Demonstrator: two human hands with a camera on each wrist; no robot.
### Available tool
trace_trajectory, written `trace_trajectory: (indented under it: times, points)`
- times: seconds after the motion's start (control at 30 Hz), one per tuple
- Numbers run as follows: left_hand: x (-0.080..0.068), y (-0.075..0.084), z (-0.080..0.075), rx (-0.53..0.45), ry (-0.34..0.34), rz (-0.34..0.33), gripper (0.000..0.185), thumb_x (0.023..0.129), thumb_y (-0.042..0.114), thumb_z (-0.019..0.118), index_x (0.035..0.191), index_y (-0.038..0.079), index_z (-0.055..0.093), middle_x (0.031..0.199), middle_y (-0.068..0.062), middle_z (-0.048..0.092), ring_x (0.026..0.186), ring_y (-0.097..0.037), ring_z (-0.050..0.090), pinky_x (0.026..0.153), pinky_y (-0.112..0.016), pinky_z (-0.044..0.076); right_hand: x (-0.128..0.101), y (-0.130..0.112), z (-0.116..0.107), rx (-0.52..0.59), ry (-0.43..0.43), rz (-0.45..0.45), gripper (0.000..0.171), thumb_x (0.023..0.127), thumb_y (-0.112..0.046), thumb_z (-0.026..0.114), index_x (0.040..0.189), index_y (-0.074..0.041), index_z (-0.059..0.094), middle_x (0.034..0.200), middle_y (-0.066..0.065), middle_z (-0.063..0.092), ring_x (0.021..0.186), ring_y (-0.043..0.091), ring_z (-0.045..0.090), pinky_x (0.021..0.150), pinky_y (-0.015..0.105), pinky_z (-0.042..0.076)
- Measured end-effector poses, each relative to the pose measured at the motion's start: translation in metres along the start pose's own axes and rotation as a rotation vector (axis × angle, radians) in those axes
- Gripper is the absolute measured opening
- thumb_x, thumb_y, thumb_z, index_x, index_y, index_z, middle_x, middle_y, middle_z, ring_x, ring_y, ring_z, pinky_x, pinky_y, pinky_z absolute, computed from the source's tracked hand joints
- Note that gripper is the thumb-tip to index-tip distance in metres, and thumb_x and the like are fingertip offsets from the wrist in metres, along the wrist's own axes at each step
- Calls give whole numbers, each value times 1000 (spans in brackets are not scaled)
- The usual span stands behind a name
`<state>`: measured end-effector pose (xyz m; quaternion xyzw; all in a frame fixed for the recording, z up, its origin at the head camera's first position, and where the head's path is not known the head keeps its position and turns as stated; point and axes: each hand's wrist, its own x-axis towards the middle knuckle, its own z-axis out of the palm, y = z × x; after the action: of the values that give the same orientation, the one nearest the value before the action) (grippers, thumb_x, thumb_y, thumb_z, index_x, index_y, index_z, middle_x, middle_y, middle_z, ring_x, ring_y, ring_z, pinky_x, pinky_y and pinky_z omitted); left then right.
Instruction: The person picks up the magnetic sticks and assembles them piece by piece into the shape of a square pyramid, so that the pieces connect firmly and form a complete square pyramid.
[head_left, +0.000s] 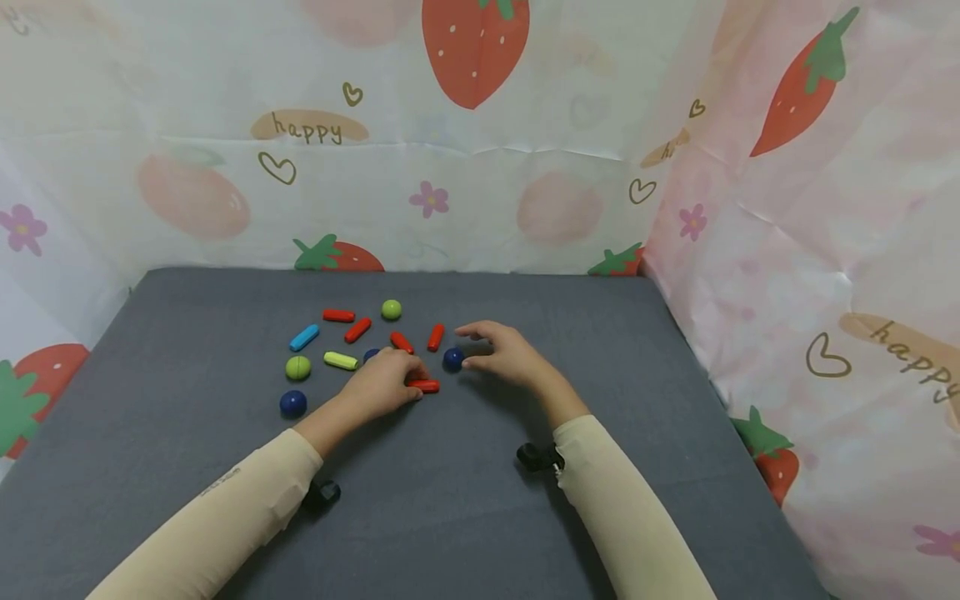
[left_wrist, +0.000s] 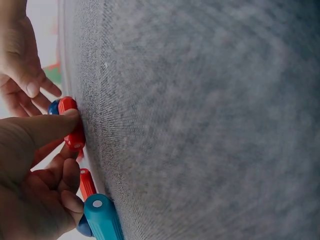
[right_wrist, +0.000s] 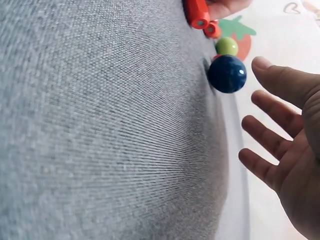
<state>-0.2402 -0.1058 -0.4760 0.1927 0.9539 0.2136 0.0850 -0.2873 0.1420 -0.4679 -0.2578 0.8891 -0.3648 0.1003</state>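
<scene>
Red cylinder (head_left: 427, 386) first: where, and held how?

On or just over the grey table (head_left: 465, 500), toward the near edge of the scattered pieces. Left hand (head_left: 384, 381) pinches it, thumb laid along its side. Contact with the table: cannot tell.

Why that grip?

Judgement: a small piece lying lengthwise offers fingertips mainly its long flanks; the ribbing should resist slipping.

Right hand (head_left: 513, 354)?

Fingers and thumb spread, holding nothing. Thumb tip is just beside a blue ball (head_left: 453, 359); right wrist view shows a gap. That spread would suit something round.

Layout of the rest?

Blue cylinder (head_left: 303, 337), yellow-green cylinder (head_left: 341, 361) and four loose red cylinders (head_left: 338, 316) lie on their sides, presumably their steadiest pose. Green ball (head_left: 392, 310) sits beyond. No sorting evident.

Writing?

"happy" (head_left: 309, 127) reads clearly on the printed backdrop (head_left: 480, 225), repeated at right. Left sleeve (head_left: 225, 521) bears a small marking (head_left: 220, 481), illegible. No brand made out.
</scene>
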Motion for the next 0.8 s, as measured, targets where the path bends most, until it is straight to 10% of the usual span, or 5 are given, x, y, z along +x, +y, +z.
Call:
trace_trajectory:
  times: [0.8]
  points:
    - [-1, 2, -10, -70, 43, 43, 17, 89, 18, 81, 106, 14, 77, 95, 2, 71, 85, -16, 63, 81, -39, 54, 16, 1, 17, -40, -47, 67, 38, 93, -22, 77, 131, -25, 71, 138, -1, 64, 135, 22, 53, 112, 45, 43]
